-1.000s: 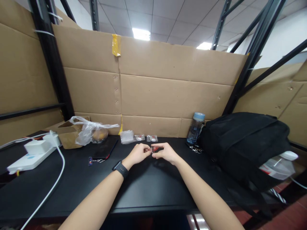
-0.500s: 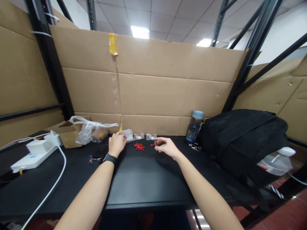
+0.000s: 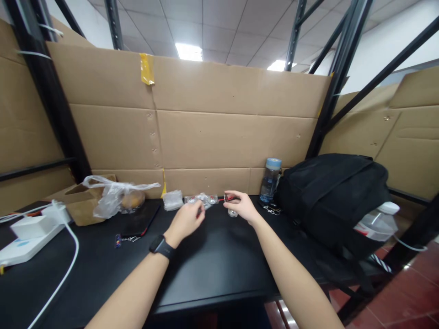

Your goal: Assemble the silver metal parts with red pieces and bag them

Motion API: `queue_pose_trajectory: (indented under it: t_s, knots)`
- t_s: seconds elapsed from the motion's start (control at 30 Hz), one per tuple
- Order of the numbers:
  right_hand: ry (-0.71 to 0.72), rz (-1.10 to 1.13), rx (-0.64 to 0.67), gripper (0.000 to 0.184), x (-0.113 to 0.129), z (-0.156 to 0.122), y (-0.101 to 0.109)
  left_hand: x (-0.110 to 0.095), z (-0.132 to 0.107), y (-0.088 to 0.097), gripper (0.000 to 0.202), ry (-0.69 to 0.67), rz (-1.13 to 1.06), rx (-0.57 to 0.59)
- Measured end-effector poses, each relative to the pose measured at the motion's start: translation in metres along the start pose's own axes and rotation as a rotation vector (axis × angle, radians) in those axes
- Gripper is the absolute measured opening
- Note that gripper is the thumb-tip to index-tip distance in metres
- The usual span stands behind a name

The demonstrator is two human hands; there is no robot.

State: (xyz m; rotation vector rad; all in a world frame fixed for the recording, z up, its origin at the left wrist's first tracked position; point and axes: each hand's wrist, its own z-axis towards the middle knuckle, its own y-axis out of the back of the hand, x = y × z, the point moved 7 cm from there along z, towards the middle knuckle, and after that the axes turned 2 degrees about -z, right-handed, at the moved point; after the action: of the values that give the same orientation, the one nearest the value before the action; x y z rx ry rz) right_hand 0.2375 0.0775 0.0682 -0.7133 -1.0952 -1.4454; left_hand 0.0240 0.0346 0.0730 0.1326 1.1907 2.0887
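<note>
My left hand (image 3: 185, 224), with a dark watch on the wrist, is closed in a pinch at what looks like a small clear plastic bag (image 3: 206, 198). Behind it lie small clear packets with round red-marked pieces (image 3: 213, 199), partly overlapped by that bag. To the right, my right hand (image 3: 243, 208) has thumb and fingers closed on a small round disc (image 3: 225, 198), seen nearly edge-on. A shiny round piece (image 3: 232, 213) shows just under those fingers. Something red and thin lies behind the right fingertips. A stack of clear bags (image 3: 173, 200) is left of the packets.
On the left are a white power strip (image 3: 25, 244), a cardboard box (image 3: 84, 205), a tied plastic bag (image 3: 115, 198) and a dark phone-like item (image 3: 140, 224) with a keychain. A water bottle (image 3: 270, 183) and black backpack (image 3: 332, 201) stand right. Cardboard walls the back.
My left hand has moved right from the bag stack, bringing what seems to be a clear bag, and now covers the red cords. My right hand still pinches the disc. The view has turned slightly.
</note>
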Motion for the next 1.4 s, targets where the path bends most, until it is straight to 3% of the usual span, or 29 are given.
queue_pose_trajectory:
  t_s: [0.1, 0.17, 0.33, 0.57, 0.83, 1.0, 1.17, 1.4]
  knots:
    - [0.016, -0.025, -0.01, 0.055, 0.001, 0.002, 0.008, -0.034, -0.004, -0.03, 0.008, -0.117, 0.054, 0.145]
    - [0.027, -0.059, 0.018, 0.054, 0.001, 0.002, 0.009, -0.042, -0.007, -0.043, 0.01, -0.14, 0.074, 0.231]
    - [0.097, -0.339, 0.158, 0.047, 0.009, -0.004, 0.003, -0.038, -0.014, -0.051, 0.018, -0.195, -0.067, 0.384]
    - [0.083, -0.729, 0.555, 0.036, 0.011, -0.023, -0.017, -0.023, -0.022, -0.055, 0.04, -0.191, -0.1, 0.528]
    - [0.055, -0.872, 0.595, 0.025, -0.002, -0.027, -0.026, -0.021, -0.026, -0.062, 0.048, -0.169, -0.124, 0.58]
    - [0.058, -0.888, 0.561, 0.027, -0.004, -0.024, -0.03, -0.023, -0.027, -0.062, 0.048, -0.198, -0.139, 0.628]
    - [0.046, -0.759, 0.612, 0.034, -0.003, -0.025, -0.04, -0.024, -0.027, -0.062, 0.045, -0.214, -0.158, 0.638]
    - [0.033, -0.581, 0.616, 0.017, -0.01, -0.024, -0.047, -0.03, -0.027, -0.056, 0.045, -0.249, -0.224, 0.586]
